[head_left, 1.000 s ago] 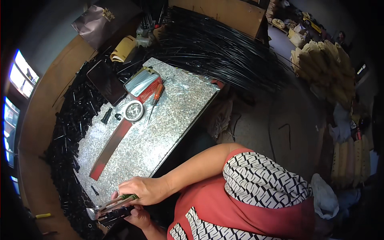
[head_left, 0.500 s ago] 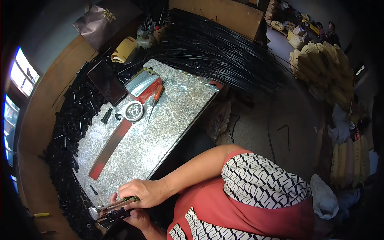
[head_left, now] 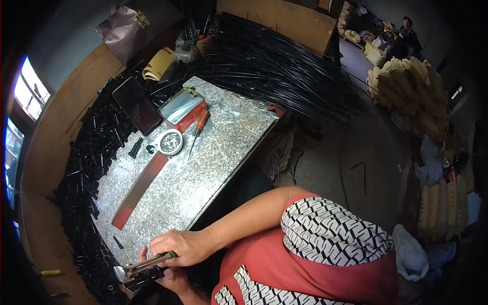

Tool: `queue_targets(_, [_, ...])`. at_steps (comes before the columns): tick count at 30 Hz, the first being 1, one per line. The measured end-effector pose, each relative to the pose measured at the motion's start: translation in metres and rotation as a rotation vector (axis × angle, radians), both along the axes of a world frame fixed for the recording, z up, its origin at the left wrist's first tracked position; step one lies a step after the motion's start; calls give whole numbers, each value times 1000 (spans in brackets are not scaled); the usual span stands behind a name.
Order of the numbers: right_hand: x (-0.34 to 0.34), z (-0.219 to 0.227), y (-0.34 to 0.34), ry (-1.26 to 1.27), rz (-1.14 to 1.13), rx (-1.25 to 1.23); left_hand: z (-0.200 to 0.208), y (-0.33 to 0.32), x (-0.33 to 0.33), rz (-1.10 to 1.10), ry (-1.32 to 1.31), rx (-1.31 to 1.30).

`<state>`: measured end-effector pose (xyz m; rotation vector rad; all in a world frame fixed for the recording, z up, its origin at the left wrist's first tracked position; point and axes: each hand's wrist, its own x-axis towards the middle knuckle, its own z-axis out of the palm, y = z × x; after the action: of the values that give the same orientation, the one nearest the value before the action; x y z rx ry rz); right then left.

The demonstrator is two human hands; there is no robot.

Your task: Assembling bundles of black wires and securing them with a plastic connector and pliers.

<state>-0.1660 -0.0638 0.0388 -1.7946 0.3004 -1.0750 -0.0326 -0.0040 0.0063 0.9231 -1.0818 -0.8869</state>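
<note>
At the table's near left corner, my right hand [head_left: 185,248] is closed round the handle of a hammer-like tool [head_left: 148,263]. The tool has a rounded silver head and some green near my grip. Just beneath it, my left hand [head_left: 174,280] is closed on a black part [head_left: 143,277], its fingers partly hidden by the tool and my right hand. Tool and part overlap, and I cannot tell whether they touch. A small black pin [head_left: 118,242] lies on the speckled tabletop [head_left: 208,168] close by. Farther up lies a flat reddish-brown bar [head_left: 140,191].
Black parts [head_left: 76,203] are heaped along the left edge. A white ring-shaped dish [head_left: 170,142], an orange-handled screwdriver [head_left: 199,126], a red box of thin rods [head_left: 184,109] and a dark phone-like slab [head_left: 136,105] lie farther back. Long black rods [head_left: 284,66] fill the far side.
My hands, the tool and the black part stay in nearly the same place. In the far right background, a person has shifted and shows more fully.
</note>
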Motion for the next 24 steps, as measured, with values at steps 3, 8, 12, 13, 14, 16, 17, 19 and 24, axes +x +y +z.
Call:
queue_targets(3, [0,2,0,-27,0,11,-2,-3,-3,82,-79,-57])
queue_targets(8, [3,-1,-1,62,-57,-145,-13,-1,12,17,-126,-10])
queue_targets(12, [17,-1,-6,41,77,-135,-27,8,33,20,-133,-34])
queue_targets(13, [22,-1,-6,117,105,-72,-14,13,27,62,-180,4])
queue_targets(14, [25,-1,-8,192,143,-10,-13,15,29,-19,-107,32])
queue_targets(16, [26,7,-12,252,183,138,-22,13,37,-42,-3,61])
queue_targets(17, [25,6,-13,283,146,181,-19,10,35,-158,65,38])
queue_targets(19, [7,25,-20,471,181,236,-13,2,28,-188,141,-21])
queue_targets(24, [-35,44,-21,701,114,134,-17,1,54,-376,388,34])
